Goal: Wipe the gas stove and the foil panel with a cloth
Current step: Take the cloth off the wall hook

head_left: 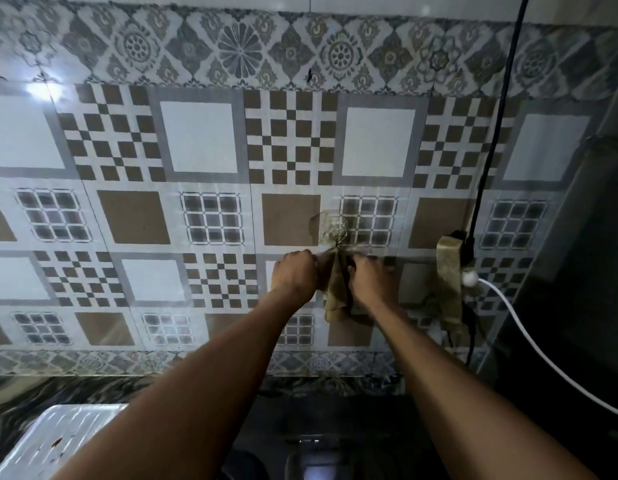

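A brownish cloth (335, 289) hangs from a clear adhesive hook (330, 226) on the patterned wall panel (196, 202). My left hand (295, 271) grips the cloth's upper left edge just under the hook. My right hand (368, 278) holds the cloth's right side, fingers closed on it. The lower end of the cloth dangles between my wrists. Only a dark strip of the stove (318, 445) shows at the bottom, between my forearms.
A second brownish cloth (449, 282) hangs to the right by a power strip, with a black cable (494, 133) running up and a white cable (542, 351) running down right. A white tray (58, 438) sits at the bottom left on the dark marbled counter (41, 389).
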